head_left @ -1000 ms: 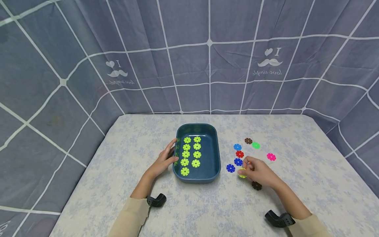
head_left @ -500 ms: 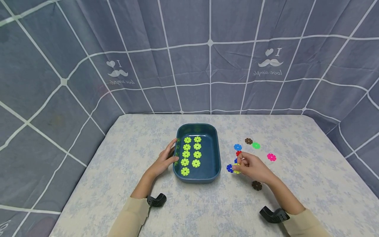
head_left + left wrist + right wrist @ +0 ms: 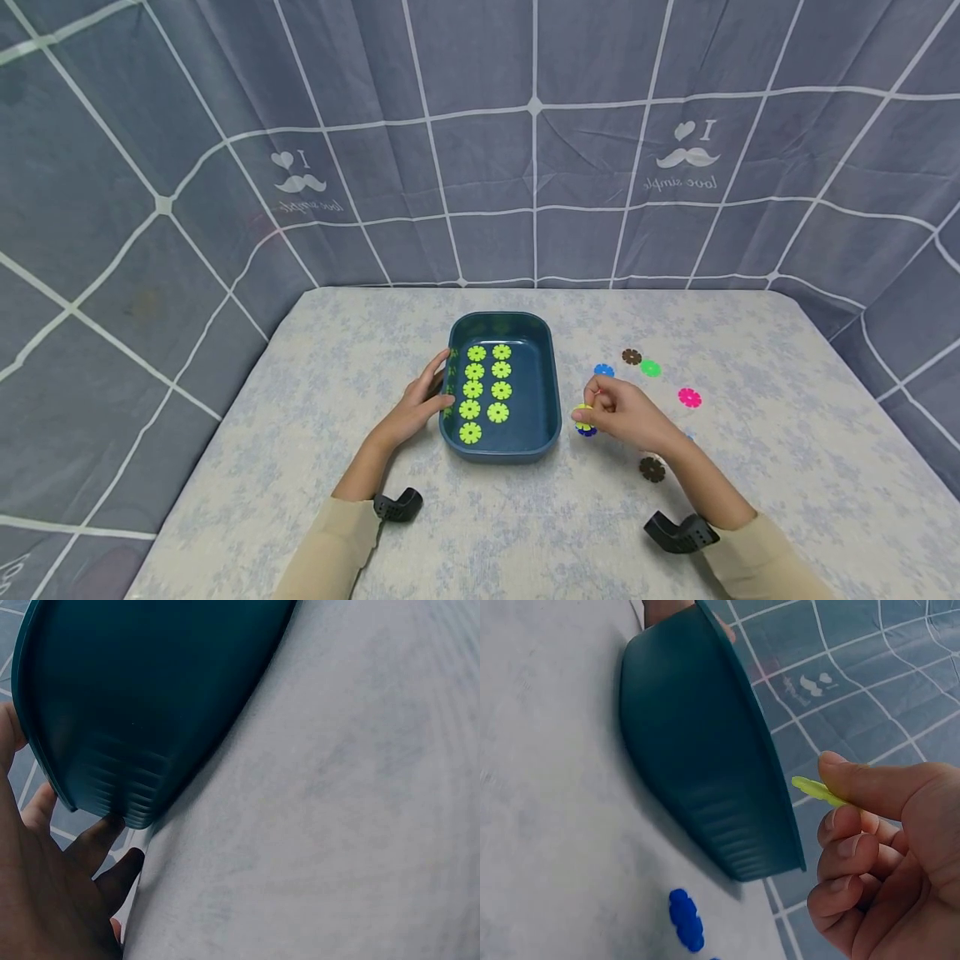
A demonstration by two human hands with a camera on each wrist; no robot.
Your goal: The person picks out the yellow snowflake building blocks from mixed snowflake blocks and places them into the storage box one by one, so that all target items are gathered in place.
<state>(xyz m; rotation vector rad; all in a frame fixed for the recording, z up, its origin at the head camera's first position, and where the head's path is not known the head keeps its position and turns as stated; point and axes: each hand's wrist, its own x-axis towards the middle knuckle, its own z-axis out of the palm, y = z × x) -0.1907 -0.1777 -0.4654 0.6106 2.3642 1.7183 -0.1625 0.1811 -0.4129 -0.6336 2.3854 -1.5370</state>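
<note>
A deep teal plastic tray (image 3: 536, 392) stands on the table, with several yellow-green snowflake discs (image 3: 472, 389) laid in two columns on its floor. My left hand (image 3: 408, 410) holds the tray's left side, thumb over the rim and fingers against the outer wall (image 3: 127, 780). To the right of the tray, my right hand (image 3: 633, 417) pinches another yellow-green snowflake disc (image 3: 817, 790) between thumb and index finger, above the table. Under it in the head view, a dark blue disc (image 3: 587, 432) partly shows.
Loose discs lie right of the tray: light blue (image 3: 603, 369), brown (image 3: 632, 357), green (image 3: 650, 368), pink (image 3: 690, 397) and a dark brown one (image 3: 652, 469) below the right hand. The hand hides others. A grey-blue curtain (image 3: 480, 167) hangs behind the table.
My right hand has moved left toward the tray with the yellow-green disc, passing over the red and dark blue discs. My left hand and the tray have stayed put.
</note>
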